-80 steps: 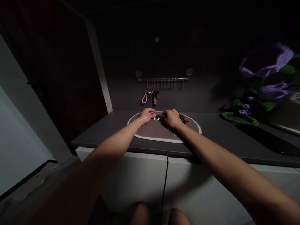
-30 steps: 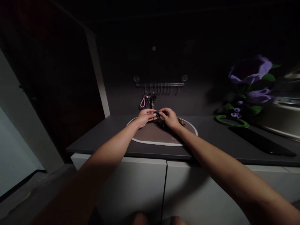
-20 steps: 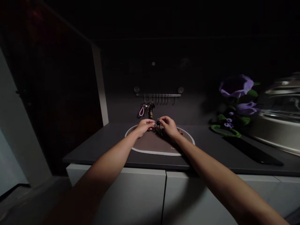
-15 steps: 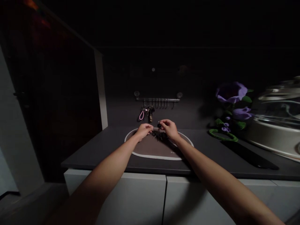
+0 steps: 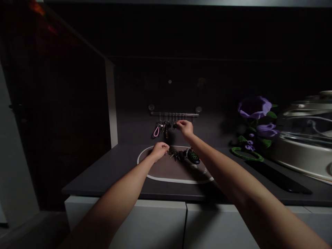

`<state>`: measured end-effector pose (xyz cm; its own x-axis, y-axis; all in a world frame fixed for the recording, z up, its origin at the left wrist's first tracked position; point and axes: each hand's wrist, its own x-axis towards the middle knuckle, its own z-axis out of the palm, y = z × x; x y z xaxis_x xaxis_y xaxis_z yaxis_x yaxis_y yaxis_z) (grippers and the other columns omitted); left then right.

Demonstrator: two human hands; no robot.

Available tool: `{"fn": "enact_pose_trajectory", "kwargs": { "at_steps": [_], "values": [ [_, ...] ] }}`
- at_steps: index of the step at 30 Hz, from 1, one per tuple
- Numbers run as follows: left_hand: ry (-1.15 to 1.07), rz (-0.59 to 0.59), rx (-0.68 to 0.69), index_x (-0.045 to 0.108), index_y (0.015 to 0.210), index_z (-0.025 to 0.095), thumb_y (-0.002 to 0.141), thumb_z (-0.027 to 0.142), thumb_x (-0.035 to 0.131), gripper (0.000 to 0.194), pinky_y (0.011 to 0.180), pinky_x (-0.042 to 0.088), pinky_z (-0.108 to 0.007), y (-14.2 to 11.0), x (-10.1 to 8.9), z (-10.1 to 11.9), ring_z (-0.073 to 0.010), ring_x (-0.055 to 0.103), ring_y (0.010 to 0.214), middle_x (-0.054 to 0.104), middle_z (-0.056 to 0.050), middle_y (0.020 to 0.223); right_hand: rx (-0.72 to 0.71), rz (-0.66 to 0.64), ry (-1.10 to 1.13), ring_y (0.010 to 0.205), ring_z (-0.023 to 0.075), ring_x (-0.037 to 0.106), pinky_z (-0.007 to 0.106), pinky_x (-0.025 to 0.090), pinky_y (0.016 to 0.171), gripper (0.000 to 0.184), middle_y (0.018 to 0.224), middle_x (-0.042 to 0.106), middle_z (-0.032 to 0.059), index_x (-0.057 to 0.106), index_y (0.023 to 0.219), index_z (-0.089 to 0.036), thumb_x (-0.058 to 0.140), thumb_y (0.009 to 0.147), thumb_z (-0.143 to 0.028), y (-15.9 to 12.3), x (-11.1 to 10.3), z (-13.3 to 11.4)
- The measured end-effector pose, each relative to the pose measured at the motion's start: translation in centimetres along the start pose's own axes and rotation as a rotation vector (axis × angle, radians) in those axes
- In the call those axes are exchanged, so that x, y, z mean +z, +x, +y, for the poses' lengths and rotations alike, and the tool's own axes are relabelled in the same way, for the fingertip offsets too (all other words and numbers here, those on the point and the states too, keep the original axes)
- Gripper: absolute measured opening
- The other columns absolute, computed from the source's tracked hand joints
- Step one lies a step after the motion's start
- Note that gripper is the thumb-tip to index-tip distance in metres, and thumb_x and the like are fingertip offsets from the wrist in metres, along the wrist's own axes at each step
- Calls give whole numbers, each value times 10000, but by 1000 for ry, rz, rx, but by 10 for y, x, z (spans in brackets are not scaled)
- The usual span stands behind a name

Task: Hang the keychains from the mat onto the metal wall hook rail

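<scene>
My right hand (image 5: 185, 128) is raised to the hook rack (image 5: 178, 114) on the dark wall, its fingers pinched on a small dark key (image 5: 174, 126) just below the hooks. Several keys (image 5: 166, 126), one ring with a pink loop strap (image 5: 156, 131), hang on the rack's left part. Low over the brown mat (image 5: 166, 173), my left hand (image 5: 160, 151) is closed at the near left of a pile of loose keys (image 5: 174, 154). What its fingertips hold is too small to tell. A dark key fob with green buttons (image 5: 193, 156) lies right of the pile.
Purple artificial flowers (image 5: 255, 107) with a green ring base stand on the dark countertop (image 5: 101, 169), at the right. Beside them are a black flat strip (image 5: 280, 178) and a large cream appliance with a clear cover (image 5: 303, 152). White cabinet doors (image 5: 153, 221) are below.
My right hand has risen from above the mat to the rack with the dark key. The key fob has come into sight. My left hand has stayed by the key pile.
</scene>
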<state>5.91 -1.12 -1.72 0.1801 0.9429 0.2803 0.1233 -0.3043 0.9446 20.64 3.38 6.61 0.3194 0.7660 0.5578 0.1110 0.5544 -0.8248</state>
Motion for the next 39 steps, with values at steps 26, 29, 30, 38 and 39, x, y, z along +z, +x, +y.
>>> {"fn": "enact_pose_trajectory", "kwargs": {
  "at_steps": [26, 29, 30, 38, 39],
  "values": [
    [125, 54, 66, 607, 699, 109, 697, 98, 507, 101, 474, 350, -186, 11, 0, -11, -63, 452, 467, 534, 17, 548, 21, 296, -414, 679, 159, 624, 249, 476, 695, 125, 719, 671, 62, 661, 724, -145, 574, 662, -210, 33, 31, 18],
    [137, 66, 75, 613, 693, 110, 684, 88, 509, 106, 481, 349, -184, 11, 0, -10, -66, 458, 478, 540, 16, 543, 12, 292, -408, 678, 156, 622, 250, 477, 695, 123, 717, 670, 60, 659, 725, -145, 584, 657, -216, 33, 30, 24],
    [140, 68, 76, 615, 693, 111, 683, 88, 509, 108, 481, 347, -183, 11, 0, -11, -66, 459, 479, 542, 15, 543, 8, 289, -404, 679, 155, 621, 251, 478, 697, 125, 717, 670, 59, 658, 728, -145, 586, 656, -217, 33, 29, 26],
    [165, 65, 90, 621, 688, 115, 686, 84, 511, 115, 479, 341, -168, 12, -1, -14, -59, 460, 482, 555, 16, 538, -8, 234, -380, 673, 140, 613, 247, 475, 695, 133, 710, 665, 42, 655, 746, -144, 584, 653, -207, 33, 23, 31],
    [162, 63, 89, 619, 685, 116, 687, 82, 509, 115, 476, 339, -168, 12, -1, -14, -59, 458, 479, 552, 18, 535, -5, 226, -374, 661, 138, 610, 244, 474, 684, 134, 699, 662, 40, 655, 746, -143, 585, 650, -205, 32, 22, 30]
  ]
}}
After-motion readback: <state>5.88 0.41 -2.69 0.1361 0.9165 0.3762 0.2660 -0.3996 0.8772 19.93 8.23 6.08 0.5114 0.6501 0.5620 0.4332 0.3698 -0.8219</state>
